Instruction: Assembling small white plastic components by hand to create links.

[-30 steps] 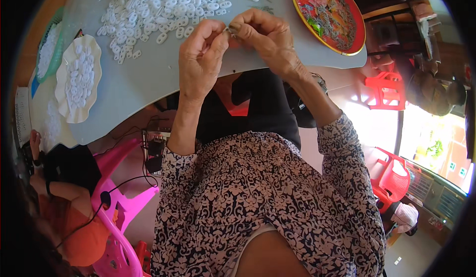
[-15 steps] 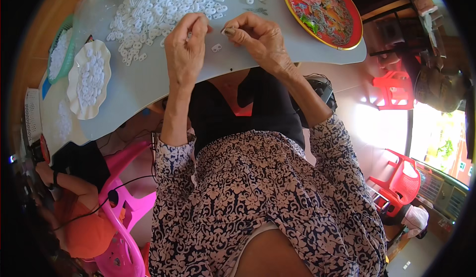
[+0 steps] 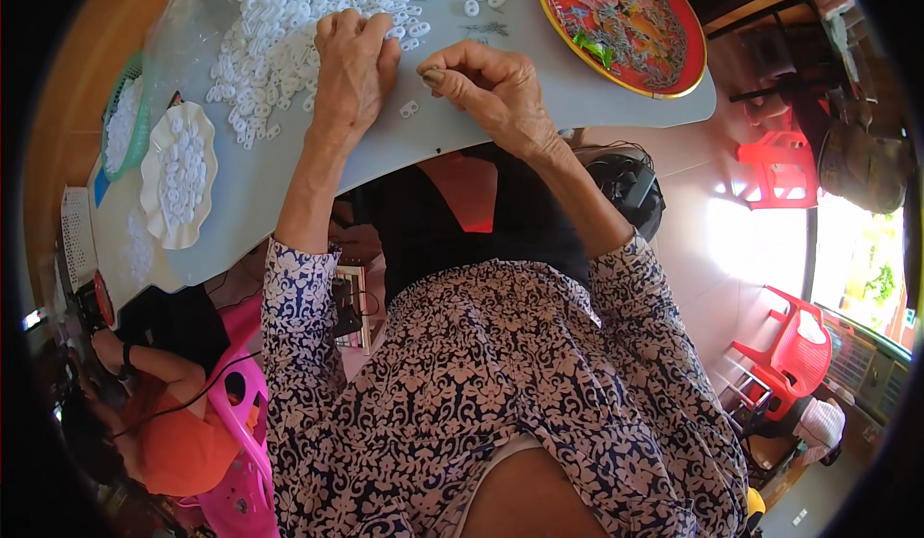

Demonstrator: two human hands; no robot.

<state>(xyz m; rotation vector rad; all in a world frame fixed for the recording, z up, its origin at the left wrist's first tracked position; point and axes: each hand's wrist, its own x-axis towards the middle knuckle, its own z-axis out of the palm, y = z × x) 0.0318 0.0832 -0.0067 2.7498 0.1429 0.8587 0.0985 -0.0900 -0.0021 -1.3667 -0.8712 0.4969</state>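
My left hand [image 3: 354, 71] lies back up against the near edge of a large heap of white oval plastic pieces with two holes [image 3: 279, 33]. Its fingers are curled, and whatever they hold is hidden. To its right, my right hand [image 3: 496, 93] is closed in a pinch, thumb against forefinger. Anything between those tips is too small to make out. One loose two-holed white piece [image 3: 409, 109] lies on the grey table [image 3: 433, 129] between my hands. A few thin grey metal bits [image 3: 486, 29] rest beyond my right hand.
At the right, a red round tray [image 3: 701, 52] with a gold rim holds many small grey metal bits and a green item. On the left stand a scalloped cream dish [image 3: 149, 187] of white pieces and a green basket [image 3: 123, 86]. Another person in orange [image 3: 188, 447] sits at lower left.
My left hand has moved away from my right hand to the heap and turned back up. My right hand stays pinched and has shifted slightly left.
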